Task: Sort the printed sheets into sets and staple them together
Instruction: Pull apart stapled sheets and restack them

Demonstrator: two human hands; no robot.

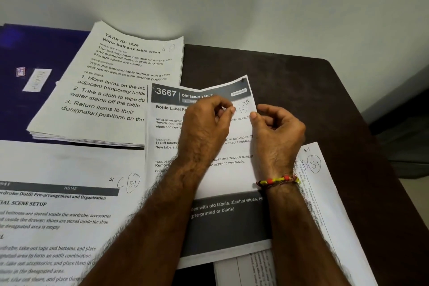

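L hand (206, 123) pinches smth tiny over the 3667 sheet (222, 176), R hand (276, 130) curled w/ thumb on its edge, grip unclear.

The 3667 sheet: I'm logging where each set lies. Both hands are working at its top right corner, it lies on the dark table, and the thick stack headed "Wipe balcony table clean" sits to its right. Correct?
Not quite. The head view shows the "Wipe balcony table clean" stack to the left of the 3667 sheet, not its right. The rest holds: the left hand and right hand work at its top right corner, on the dark table.
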